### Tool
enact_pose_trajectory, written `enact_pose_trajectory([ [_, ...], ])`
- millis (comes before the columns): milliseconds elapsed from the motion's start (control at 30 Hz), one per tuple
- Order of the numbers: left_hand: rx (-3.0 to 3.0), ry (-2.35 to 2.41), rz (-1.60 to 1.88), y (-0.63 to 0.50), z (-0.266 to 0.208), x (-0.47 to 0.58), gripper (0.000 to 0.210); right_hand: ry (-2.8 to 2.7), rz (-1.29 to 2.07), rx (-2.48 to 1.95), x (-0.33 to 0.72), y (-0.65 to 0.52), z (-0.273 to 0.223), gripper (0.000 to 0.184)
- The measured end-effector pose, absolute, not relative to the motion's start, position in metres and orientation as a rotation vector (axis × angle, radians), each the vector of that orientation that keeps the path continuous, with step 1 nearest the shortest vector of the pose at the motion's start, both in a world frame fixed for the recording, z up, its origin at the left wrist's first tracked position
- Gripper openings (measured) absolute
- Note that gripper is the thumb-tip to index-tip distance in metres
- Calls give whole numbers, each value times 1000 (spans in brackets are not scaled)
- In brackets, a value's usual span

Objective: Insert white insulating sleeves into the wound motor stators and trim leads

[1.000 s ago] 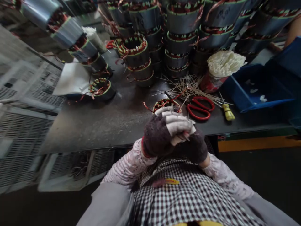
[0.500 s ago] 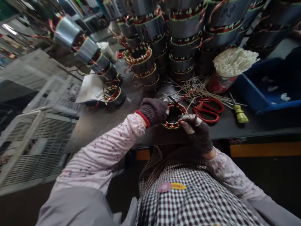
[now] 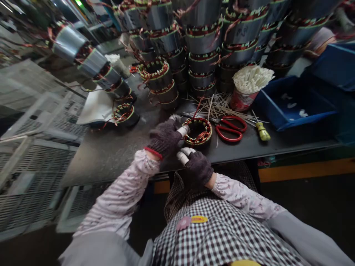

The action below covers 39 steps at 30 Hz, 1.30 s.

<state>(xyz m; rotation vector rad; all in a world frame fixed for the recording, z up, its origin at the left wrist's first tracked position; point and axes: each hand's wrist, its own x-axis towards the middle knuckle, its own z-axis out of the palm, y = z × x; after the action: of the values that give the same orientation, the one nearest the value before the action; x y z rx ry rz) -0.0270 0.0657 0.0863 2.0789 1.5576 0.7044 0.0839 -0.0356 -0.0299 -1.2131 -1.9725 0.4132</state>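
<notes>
A wound motor stator [image 3: 206,139], a ring of copper windings with pale insulation at its rim, lies on the dark tabletop. My left hand [image 3: 166,136], in a dark fingerless glove with white-wrapped fingertips, grips the stator's left side, thumb over the rim. In front of the stator, near the table edge, my right hand [image 3: 196,164] is closed, its white-wrapped fingers curled together and apart from the ring. Whatever those fingers may hold is hidden. A reddish lead and a thin white cord [image 3: 210,107] stick up behind the stator. Red-handled scissors [image 3: 230,129] lie just right of it.
Tall stacks of stators [image 3: 203,62] stand at the back. A tub of white sticks [image 3: 244,98], loose thin cords, a yellow-handled tool [image 3: 262,131] and a blue bin [image 3: 294,107] are on the right. One small stator [image 3: 126,116] sits left; crates [image 3: 33,177] stand beside the table.
My right hand has left the stator's right rim and moved down and left, in front of it. My left thumb stays at the left rim. The head view has shifted slightly.
</notes>
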Motion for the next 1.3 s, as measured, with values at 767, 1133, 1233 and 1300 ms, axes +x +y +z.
enact_pose_trajectory([
  [767, 2455, 1232, -231, 69, 140, 13, 37, -1733, 996, -987, 226, 39, 8, 28],
  [1133, 2869, 814, -450, 67, 122, -7, 50, -1628, 1152, -995, 231, 29, 16, 31],
  [1233, 2936, 870, -333, 44, 109, -6, 48, -1375, 873, -1108, 229, 8, 15, 20],
  [1300, 2958, 1031, -87, 23, 88, -4, 40, -1095, 687, -1145, 235, -1, 13, 18],
])
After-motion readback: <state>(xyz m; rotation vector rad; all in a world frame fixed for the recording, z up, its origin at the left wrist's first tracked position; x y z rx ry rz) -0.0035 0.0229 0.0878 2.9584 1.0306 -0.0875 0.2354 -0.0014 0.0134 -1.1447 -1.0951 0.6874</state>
